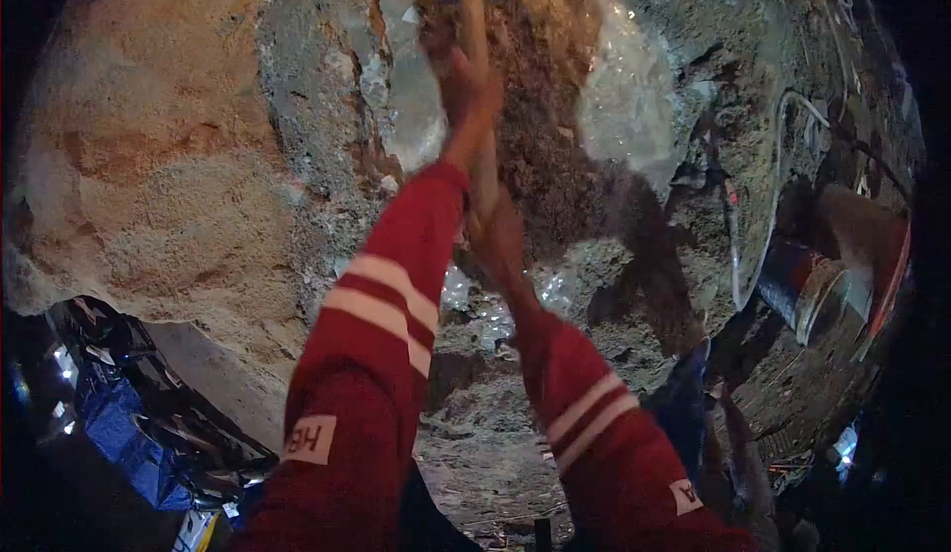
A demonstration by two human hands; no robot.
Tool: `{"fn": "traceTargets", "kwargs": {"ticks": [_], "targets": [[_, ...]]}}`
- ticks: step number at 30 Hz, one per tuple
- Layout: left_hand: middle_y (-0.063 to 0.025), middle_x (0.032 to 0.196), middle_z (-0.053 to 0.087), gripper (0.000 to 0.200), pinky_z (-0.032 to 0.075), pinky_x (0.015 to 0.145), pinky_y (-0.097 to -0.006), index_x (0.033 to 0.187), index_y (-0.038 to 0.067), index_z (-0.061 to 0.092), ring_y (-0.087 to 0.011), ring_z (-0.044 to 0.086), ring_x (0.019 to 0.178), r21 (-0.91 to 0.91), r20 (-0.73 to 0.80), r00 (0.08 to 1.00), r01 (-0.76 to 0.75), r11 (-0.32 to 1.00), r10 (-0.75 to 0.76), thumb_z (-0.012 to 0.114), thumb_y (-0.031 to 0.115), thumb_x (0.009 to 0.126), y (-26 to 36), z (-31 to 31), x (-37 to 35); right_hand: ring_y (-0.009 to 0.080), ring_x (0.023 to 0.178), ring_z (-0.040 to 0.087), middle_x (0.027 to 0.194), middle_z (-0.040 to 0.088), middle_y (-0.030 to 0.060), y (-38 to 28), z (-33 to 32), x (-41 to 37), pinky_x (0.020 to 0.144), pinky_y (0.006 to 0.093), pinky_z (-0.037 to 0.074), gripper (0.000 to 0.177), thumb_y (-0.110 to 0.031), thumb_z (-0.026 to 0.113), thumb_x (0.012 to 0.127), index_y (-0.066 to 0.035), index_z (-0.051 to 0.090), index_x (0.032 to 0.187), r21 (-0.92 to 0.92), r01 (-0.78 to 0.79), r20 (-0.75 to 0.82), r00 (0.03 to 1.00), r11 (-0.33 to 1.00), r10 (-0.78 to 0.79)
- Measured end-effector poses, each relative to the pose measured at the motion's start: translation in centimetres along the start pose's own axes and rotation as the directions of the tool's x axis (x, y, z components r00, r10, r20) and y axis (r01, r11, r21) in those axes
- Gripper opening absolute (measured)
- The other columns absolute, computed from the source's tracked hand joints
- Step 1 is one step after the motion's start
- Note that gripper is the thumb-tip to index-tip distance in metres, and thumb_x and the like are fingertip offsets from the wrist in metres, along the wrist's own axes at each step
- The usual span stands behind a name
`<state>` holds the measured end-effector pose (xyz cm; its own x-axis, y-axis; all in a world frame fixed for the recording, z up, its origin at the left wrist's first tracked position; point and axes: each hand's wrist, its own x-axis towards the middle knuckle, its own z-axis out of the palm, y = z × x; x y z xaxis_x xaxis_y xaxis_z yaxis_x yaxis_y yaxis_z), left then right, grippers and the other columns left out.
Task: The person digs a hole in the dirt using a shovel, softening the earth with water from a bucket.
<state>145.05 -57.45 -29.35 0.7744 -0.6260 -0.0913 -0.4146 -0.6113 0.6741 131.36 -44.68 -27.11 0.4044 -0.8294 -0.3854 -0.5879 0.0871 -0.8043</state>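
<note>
A long wooden-handled tool (484,170) runs up the middle of the view, and its working end is not clearly seen at the top edge. My left hand (470,94) is wrapped round the upper stretch of the handle. Lower down, my right hand (498,240) is closed on the same handle near its end. Beneath and beyond the handle lies a dark, wet mound of soil or mortar mix (545,116). Shiny wet patches (629,96) border it, with another wet spot just below my right hand.
A large heap of brown sand (168,165) rises on the left. Blue and black plastic sheeting (124,433) lies at lower left. On the right are a pale hose (778,165) and a tipped bucket-like container (797,289).
</note>
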Motion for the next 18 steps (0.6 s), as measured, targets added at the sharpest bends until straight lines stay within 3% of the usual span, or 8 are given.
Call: {"fn": "traceTargets", "kwargs": {"ticks": [3, 5, 6, 7, 9, 11, 14, 18], "targets": [[-0.0216, 0.102, 0.056, 0.046, 0.046, 0.075, -0.0439, 0.108, -0.005, 0.045, -0.0355, 0.058, 0.088, 0.133, 0.141, 0.989, 0.035, 0.99, -0.054, 0.061, 0.023, 0.075, -3.7, 0.8, 7.6, 0.0399, 0.089, 0.056, 0.095, 0.056, 0.0263, -2.3, 3.9, 6.3, 0.075, 0.0457, 0.044, 0.047, -0.022, 0.065, 0.074, 0.006, 0.043, 0.105, -0.066, -0.115, 0.106, 0.987, 0.991, 0.122], [-0.0206, 0.102, 0.057, 0.048, 0.047, 0.075, -0.0427, 0.108, -0.005, 0.045, -0.0347, 0.058, 0.09, 0.589, 0.321, 0.947, -0.173, 0.79, -0.032, 0.062, 0.021, 0.071, -9.0, 3.5, 10.2, 0.0395, 0.091, 0.056, 0.096, 0.055, 0.0268, -1.5, 6.3, 6.1, 0.075, 0.0458, 0.044, 0.047, -0.022, 0.065, 0.074, 0.006, 0.043, 0.105, -0.079, -0.104, 0.105, 0.988, 0.991, 0.112], [-0.0223, 0.101, 0.057, 0.049, 0.047, 0.078, -0.042, 0.108, -0.006, 0.046, -0.0361, 0.058, 0.093, 0.421, 0.756, 0.653, -0.438, 0.794, -0.041, 0.062, 0.02, 0.069, -9.9, 1.4, 10.8, 0.0419, 0.088, 0.056, 0.091, 0.056, 0.0281, -0.6, 7.3, 4.9, 0.072, 0.0464, 0.045, 0.041, -0.021, 0.061, 0.076, 0.007, 0.044, 0.102, -0.06, -0.092, 0.117, 0.988, 0.994, 0.098], [-0.0223, 0.101, 0.057, 0.049, 0.047, 0.078, -0.042, 0.108, -0.006, 0.046, -0.0361, 0.058, 0.093, 0.417, 0.758, 0.651, -0.438, 0.796, -0.039, 0.062, 0.02, 0.069, -9.8, 1.7, 9.3, 0.0443, 0.085, 0.056, 0.087, 0.056, 0.0293, 0.2, 7.9, 4.7, 0.07, 0.0469, 0.046, 0.036, -0.019, 0.057, 0.078, 0.008, 0.045, 0.099, -0.039, -0.059, 0.115, 0.991, 0.998, 0.063], [-0.0258, 0.102, 0.056, 0.051, 0.047, 0.08, -0.0409, 0.107, -0.007, 0.046, -0.0361, 0.057, 0.096, 0.275, 0.143, 0.967, 0.167, 0.947, -0.212, 0.063, 0.021, 0.068, -9.6, 2.4, 5.7, 0.0457, 0.083, 0.056, 0.084, 0.057, 0.0285, 0.9, 7.4, 2.9, 0.069, 0.0476, 0.046, 0.036, -0.018, 0.054, 0.079, 0.008, 0.044, 0.1, -0.268, 0.055, 0.074, 0.997, 0.962, -0.036], [-0.0288, 0.103, 0.055, 0.055, 0.047, 0.081, -0.0405, 0.107, -0.009, 0.045, -0.0364, 0.056, 0.098, 0.365, 0.207, 0.957, 0.118, 0.924, -0.204, 0.067, 0.021, 0.066, -12.0, 4.1, 4.7, 0.0451, 0.082, 0.057, 0.082, 0.057, 0.0271, -2.2, 2.6, 1.3, 0.069, 0.0471, 0.047, 0.038, -0.016, 0.054, 0.078, 0.009, 0.041, 0.103, -0.051, -0.165, 0.203, 0.964, 0.985, 0.172], [-0.0257, 0.094, 0.058, 0.05, 0.048, 0.075, -0.0393, 0.098, -0.009, 0.049, -0.035, 0.059, 0.09, 0.153, 0.204, 0.904, 0.35, 0.924, -0.376, 0.069, 0.02, 0.063, -9.8, 1.3, 0.0, 0.0443, 0.079, 0.057, 0.079, 0.057, 0.0259, -3.6, -1.4, -1.1, 0.068, 0.0478, 0.047, 0.037, -0.013, 0.055, 0.076, 0.009, 0.041, 0.102, -0.189, -0.318, 0.299, 0.883, 0.929, 0.363], [-0.0125, 0.072, 0.059, 0.036, 0.047, 0.053, -0.0376, 0.085, -0.006, 0.057, -0.0258, 0.059, 0.062, -0.064, 0.261, 0.768, 0.618, 0.784, -0.584, 0.066, 0.025, 0.07, -15.8, 0.1, -6.0, 0.042, 0.075, 0.059, 0.079, 0.058, 0.0267, -1.3, -1.4, -6.2, 0.065, 0.05, 0.047, 0.036, -0.007, 0.056, 0.071, 0.006, 0.039, 0.101, -0.343, -0.15, 0.213, 0.949, 0.927, 0.232]]}}
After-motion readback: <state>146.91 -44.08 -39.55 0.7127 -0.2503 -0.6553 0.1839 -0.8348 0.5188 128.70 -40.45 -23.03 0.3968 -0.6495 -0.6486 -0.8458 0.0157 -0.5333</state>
